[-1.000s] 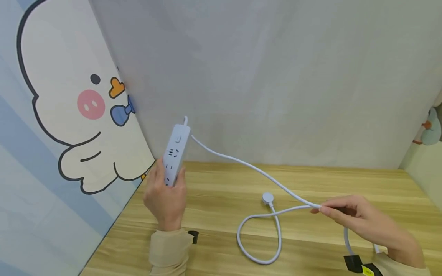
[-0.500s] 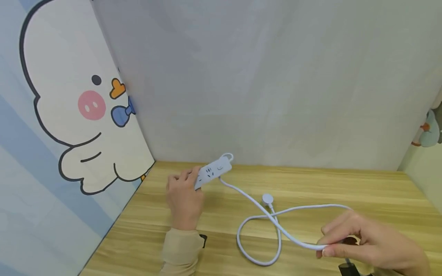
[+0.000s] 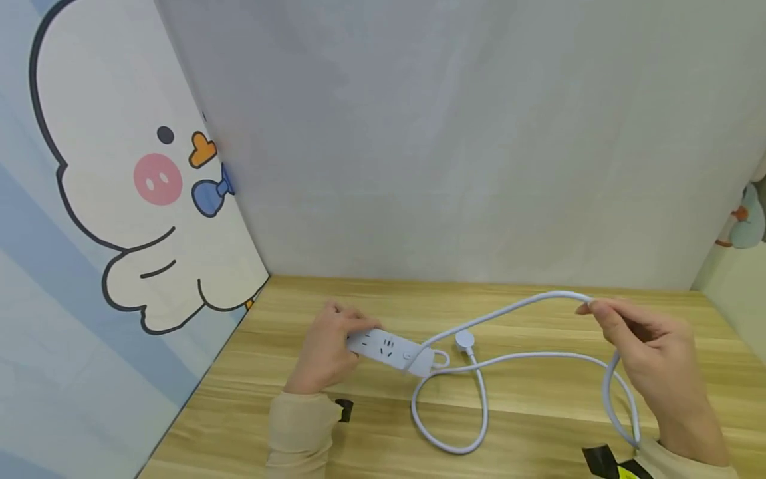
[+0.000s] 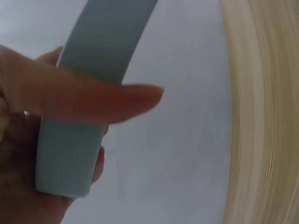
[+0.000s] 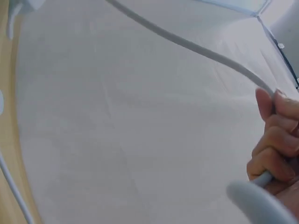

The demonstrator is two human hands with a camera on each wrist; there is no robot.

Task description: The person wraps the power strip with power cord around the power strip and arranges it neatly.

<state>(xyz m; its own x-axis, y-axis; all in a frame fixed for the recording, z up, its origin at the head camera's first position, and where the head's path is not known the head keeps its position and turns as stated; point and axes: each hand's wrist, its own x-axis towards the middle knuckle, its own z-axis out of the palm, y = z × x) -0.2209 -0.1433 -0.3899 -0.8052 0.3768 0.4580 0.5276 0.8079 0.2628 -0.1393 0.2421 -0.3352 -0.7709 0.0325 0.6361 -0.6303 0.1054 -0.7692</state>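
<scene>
**Strip low over the desk, cord lifted at the right**

The left hand (image 3: pixel 326 352) grips one end of the white strip (image 3: pixel 391 349), fingers and thumb curled round its body; the left wrist view shows the thumb (image 4: pixel 93 100) lying across the strip's plain back. The strip sits at about 9 o'clock from the desk's middle, low over the desk (image 3: pixel 538 426), though contact with the wood cannot be told. Its long axis runs from 10 o'clock to 4 o'clock, socket face up, free end pointing to 4 o'clock where the cord (image 3: pixel 509 309) leaves it.

The right hand (image 3: pixel 649 356) pinches the cord between thumb and curled fingers and holds it raised at 2 o'clock. From there one run arcs back to the strip and another drops in a loop past the wrist. A further loop lies flat at 6 o'clock, and the round plug (image 3: pixel 463 341) rests just beside the strip's free end.

A grey wall (image 3: pixel 479 166) closes the desk's far edge at 12 o'clock and a cartoon panel (image 3: pixel 120 199) its 9 o'clock edge. Bare wood lies open between the hands and toward 3 o'clock.
</scene>
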